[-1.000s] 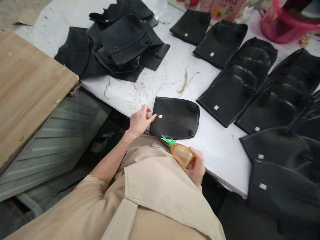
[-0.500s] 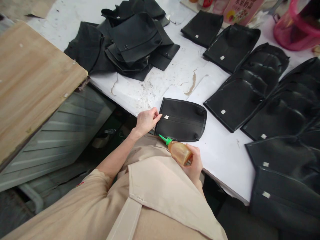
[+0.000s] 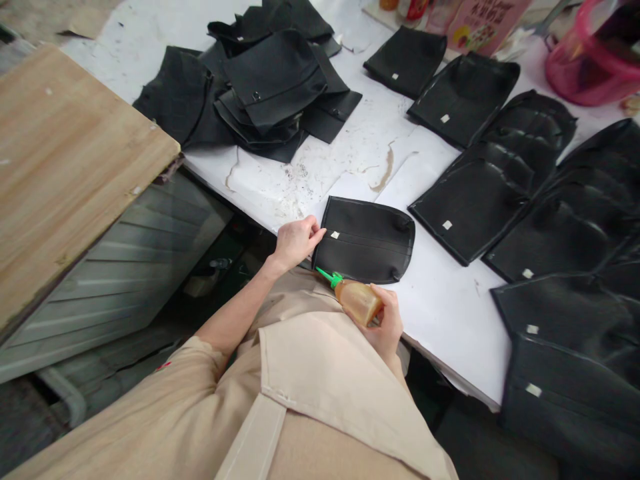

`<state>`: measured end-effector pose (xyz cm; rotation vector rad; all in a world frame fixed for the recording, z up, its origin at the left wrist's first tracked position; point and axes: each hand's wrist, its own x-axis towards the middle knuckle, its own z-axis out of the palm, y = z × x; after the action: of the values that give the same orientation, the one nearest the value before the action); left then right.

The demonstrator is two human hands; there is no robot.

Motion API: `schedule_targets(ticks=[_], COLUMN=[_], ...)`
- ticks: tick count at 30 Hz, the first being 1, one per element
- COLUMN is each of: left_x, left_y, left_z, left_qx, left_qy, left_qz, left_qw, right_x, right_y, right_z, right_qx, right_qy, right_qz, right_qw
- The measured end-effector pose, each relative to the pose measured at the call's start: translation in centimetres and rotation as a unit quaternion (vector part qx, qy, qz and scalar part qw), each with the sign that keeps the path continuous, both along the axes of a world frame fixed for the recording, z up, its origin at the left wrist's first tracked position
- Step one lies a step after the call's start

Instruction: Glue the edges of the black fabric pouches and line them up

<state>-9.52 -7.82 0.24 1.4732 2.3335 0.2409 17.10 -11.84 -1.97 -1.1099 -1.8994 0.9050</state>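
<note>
A black leather-like panel point(image 3: 370, 257) with a small white tag point(image 3: 335, 235) lies flat at the table's near edge. My left hand point(image 3: 295, 241) pinches its left edge between thumb and fingers, close to the tag. In my right hand point(image 3: 387, 323) is a squeeze bottle of amber glue point(image 3: 357, 301), held tilted with fingers wrapped round its base. Its green nozzle point(image 3: 326, 275) points left, at the panel's lower left corner; whether the tip touches the panel I cannot tell.
Loose black pieces are heaped point(image 3: 275, 80) at the back left. Overlapping rows of tagged black panels point(image 3: 470, 207) cover the right side of the white table point(image 3: 450, 320). A pink bucket point(image 3: 585, 67) stands at the back right. A wooden board point(image 3: 75, 160) juts in from the left.
The bottle in my right hand has shifted very slightly left along the panel's lower edge. My left hand keeps its pinch, and the whole view has drifted a little.
</note>
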Motion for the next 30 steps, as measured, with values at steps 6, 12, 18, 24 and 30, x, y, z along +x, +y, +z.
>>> schedule_targets(ticks=[6, 12, 18, 24, 30], left_x=[0.0, 0.0, -0.3, -0.9, -0.8], left_y=[0.0, 0.1, 0.0, 0.2, 0.4], left_z=[-0.1, -0.1, -0.2, -0.4, -1.0], left_qx=[-0.002, -0.001, 0.004, 0.037, 0.148], left_qy=[0.007, 0.007, -0.001, -0.043, -0.21], left_qz=[0.001, 0.001, -0.002, -0.01, 0.027], left_qw=[1.0, 1.0, 1.0, 0.998, 0.966], right_x=[-0.2, -0.6, 0.5, 2.8, 3.5], right_y=[0.1, 0.3, 1.1, 3.2, 2.5], right_z=[-0.8, -0.5, 0.3, 0.6, 1.7], right_qx=[-0.02, -0.165, -0.357, -0.327, -0.266], right_qy=[0.027, 0.08, 0.234, 0.318, 0.242], right_qz=[-0.007, -0.045, -0.091, -0.159, -0.211], right_qw=[0.999, 0.982, 0.9, 0.875, 0.909])
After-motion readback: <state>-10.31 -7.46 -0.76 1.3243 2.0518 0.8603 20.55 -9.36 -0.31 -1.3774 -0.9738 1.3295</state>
